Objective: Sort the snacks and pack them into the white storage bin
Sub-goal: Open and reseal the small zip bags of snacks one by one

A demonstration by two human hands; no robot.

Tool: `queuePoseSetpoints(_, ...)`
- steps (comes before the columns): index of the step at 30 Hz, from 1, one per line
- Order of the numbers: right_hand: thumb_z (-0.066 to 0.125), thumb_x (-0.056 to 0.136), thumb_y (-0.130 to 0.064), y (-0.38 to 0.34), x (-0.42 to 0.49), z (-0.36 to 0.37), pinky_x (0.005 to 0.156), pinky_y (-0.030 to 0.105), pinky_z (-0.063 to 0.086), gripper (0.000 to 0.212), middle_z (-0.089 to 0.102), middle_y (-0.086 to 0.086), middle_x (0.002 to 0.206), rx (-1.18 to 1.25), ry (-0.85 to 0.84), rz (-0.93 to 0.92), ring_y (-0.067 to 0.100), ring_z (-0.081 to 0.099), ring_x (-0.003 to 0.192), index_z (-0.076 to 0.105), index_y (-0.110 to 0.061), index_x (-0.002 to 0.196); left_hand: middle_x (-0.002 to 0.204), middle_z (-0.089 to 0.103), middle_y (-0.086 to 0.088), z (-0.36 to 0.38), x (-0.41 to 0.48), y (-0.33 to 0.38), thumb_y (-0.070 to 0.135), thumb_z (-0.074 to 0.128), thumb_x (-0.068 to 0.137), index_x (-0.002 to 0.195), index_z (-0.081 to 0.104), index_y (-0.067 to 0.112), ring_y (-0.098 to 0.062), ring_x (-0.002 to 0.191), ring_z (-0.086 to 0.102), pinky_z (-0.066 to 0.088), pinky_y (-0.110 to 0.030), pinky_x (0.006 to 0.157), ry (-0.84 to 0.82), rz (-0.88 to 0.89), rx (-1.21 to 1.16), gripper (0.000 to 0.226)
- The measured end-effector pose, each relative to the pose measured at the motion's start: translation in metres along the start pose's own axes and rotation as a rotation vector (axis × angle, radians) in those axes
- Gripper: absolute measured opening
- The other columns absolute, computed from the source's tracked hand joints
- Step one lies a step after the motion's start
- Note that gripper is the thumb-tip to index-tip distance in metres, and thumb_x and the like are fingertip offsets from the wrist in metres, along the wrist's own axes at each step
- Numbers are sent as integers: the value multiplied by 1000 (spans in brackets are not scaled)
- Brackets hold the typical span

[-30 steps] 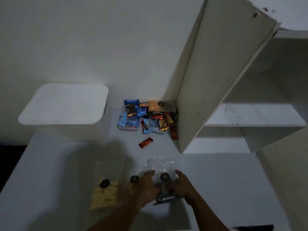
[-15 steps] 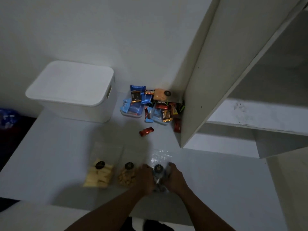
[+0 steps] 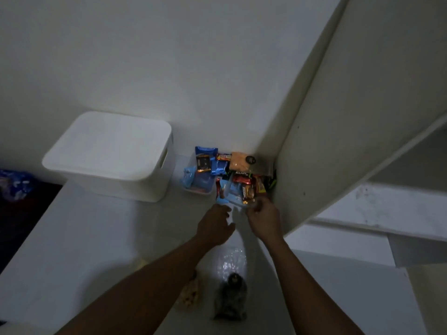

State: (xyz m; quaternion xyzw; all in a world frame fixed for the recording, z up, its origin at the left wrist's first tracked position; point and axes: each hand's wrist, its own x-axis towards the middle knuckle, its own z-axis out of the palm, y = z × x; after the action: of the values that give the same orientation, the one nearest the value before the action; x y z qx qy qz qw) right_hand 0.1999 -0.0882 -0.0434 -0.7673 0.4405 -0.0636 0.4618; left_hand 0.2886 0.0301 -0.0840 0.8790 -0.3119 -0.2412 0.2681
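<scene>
**A:** Both arms are out across the white tabletop [image 3: 84, 238], reaching for the heap of blue, red and orange wrapped snacks [image 3: 244, 183] piled against the back wall.

**B:** What's the left hand [image 3: 215, 226] doing?

**A:** Knuckles up, fingertips at a pale blue wrapper [image 3: 221, 200] on the heap's near edge. The fingers are bent, but it's dim, so I can't tell whether they pinch it or only touch it.

**B:** And the right hand [image 3: 263, 218]?

**A:** Just beside the left, close against the white shelf unit's upright panel [image 3: 314, 153]. Its fingers curl at the near rim of a clear plastic tub [image 3: 235, 201] full of bars. Gripping or not, I can't tell.

**B:** Where's the white lidded plastic storage bin [image 3: 108, 153]?

**A:** Back left against the wall, lid on. A second clear tub of blue packets [image 3: 200, 184] sits between it and the heap.

**B:** Anything nearer us?

**A:** A clear bag of dark pieces with a round black sticker [image 3: 231, 298] lies between the forearms. A bag of pale biscuit bits [image 3: 191, 294] peeks out beside the left forearm. An orange bag with a black sticker [image 3: 239, 160] sits at the back of the heap.
</scene>
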Motion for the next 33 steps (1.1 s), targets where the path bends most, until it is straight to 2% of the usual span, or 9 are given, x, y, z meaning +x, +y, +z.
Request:
queuePoseSetpoints(5, 58, 91, -24, -28, 60, -2, 73, 25, 45, 24, 66, 0, 97, 244, 200, 145, 19, 61, 87, 65, -15, 113, 101, 64, -10, -32, 66, 33, 11, 67, 86, 103, 65, 2, -19, 88, 58, 46, -30, 79, 133, 148, -133, 19)
queuePoseSetpoints(9, 63, 71, -43, -8, 117, 16, 65, 41, 62, 35, 76, 8, 82, 485, 191, 430, 24, 73, 70, 73, -12, 83, 105, 66, -21, -35, 118, 45, 1, 69, 80, 106, 66, -4, -31, 95, 62, 47, -36, 86, 197, 225, -85, 26)
queuePoseSetpoints(13, 65, 85, -9, -23, 133, 14, 36, 17, 45, 10, 65, 9, 71, 801, 217, 589, 19, 60, 57, 65, -5, 76, 122, 61, -28, -22, 167, 37, 11, 76, 72, 115, 65, -2, -45, 116, 55, 44, -53, 97, 124, 232, 48, 46)
queuePoseSetpoints(15, 59, 89, -1, -25, 142, 16, 35, 16, 45, 18, 60, 7, 67, 970, 222, 653, 17, 55, 56, 59, -7, 73, 134, 52, -24, -21, 179, 38, 14, 71, 78, 124, 61, 1, -42, 123, 50, 42, -45, 100, 59, 178, 58, 48)
queuePoseSetpoints(22, 50, 91, -20, -28, 149, 34, 59, 34, 56, 19, 74, 10, 89, 963, 428, 516, 26, 69, 71, 69, -20, 94, 138, 49, -24, -21, 175, 35, 0, 59, 89, 121, 57, -8, -33, 130, 44, 33, -30, 101, 55, 67, -185, 33)
queuePoseSetpoints(24, 55, 88, -30, -26, 145, 36, 69, 40, 61, 19, 76, 4, 93, 914, 394, 425, 26, 74, 82, 72, -27, 96, 106, 63, -29, -27, 161, 43, 0, 59, 87, 98, 66, -9, -31, 97, 57, 38, -32, 72, 109, 125, -258, 16)
queuePoseSetpoints(27, 56, 86, -38, -44, 121, 27, 77, 50, 60, 18, 75, 1, 87, 799, 383, 267, 25, 73, 83, 71, -27, 88, 68, 61, -16, -32, 145, 48, 14, 59, 87, 70, 58, 5, -26, 59, 52, 43, -36, 53, 179, 180, -397, 19)
queuePoseSetpoints(30, 54, 98, -29, -64, 93, 14, 80, 42, 58, 19, 74, 9, 92, 740, 307, 122, 26, 70, 87, 68, -17, 94, 81, 64, -16, -41, 124, 53, 17, 55, 94, 82, 61, 15, -18, 72, 58, 48, -36, 65, 131, 89, -668, 14)
queuePoseSetpoints(33, 53, 100, -26, -78, 66, -1, 78, 40, 57, 21, 73, 13, 93, 656, 191, -14, 23, 69, 86, 67, -12, 95, 112, 64, -7, -57, 99, 59, 19, 48, 101, 121, 58, 17, -13, 100, 61, 51, -33, 90, 163, 0, -817, 23)
